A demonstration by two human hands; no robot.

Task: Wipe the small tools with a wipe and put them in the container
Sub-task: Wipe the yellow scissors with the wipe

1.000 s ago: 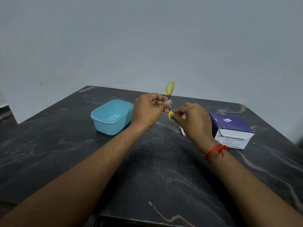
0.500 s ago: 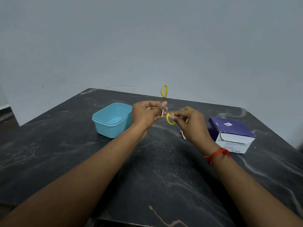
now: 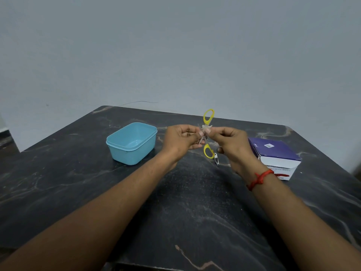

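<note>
Dark marble-patterned table (image 3: 195, 212): its far edge is seen just behind the hands, and its rear corners are cut off at an angle. A broad bare stretch of top lies between the forearms and runs to the near edge.

Small scissors (image 3: 208, 133), yellow-handled: held in the air above the middle of the table, roughly upright. One loop stands above the hands and the other hangs below them. The blades are splayed, and their tips are too blurred to trace.

Left hand (image 3: 181, 140): fingers curled narrowly, pinched on the scissors at the middle from the left.

Right hand (image 3: 232, 143): fingers closed in a pinch against the same spot from the right, with a pale scrap, probably the wipe (image 3: 206, 128), pressed there. A red thread (image 3: 258, 178) is tied round this wrist.

Light blue container (image 3: 131, 143): open-topped, nothing seen inside, set on the table to the left of the left hand, apart from it, well inside the left edge.

Small metal tool (image 3: 216, 159): lying on the table below the lower yellow loop, just beside the right wrist; its kind cannot be told.

Purple and white box (image 3: 273, 153): placed to the right of the right hand, near the right edge, with its flap raised.

Grey wall (image 3: 175, 55): plain, close behind the far edge.
</note>
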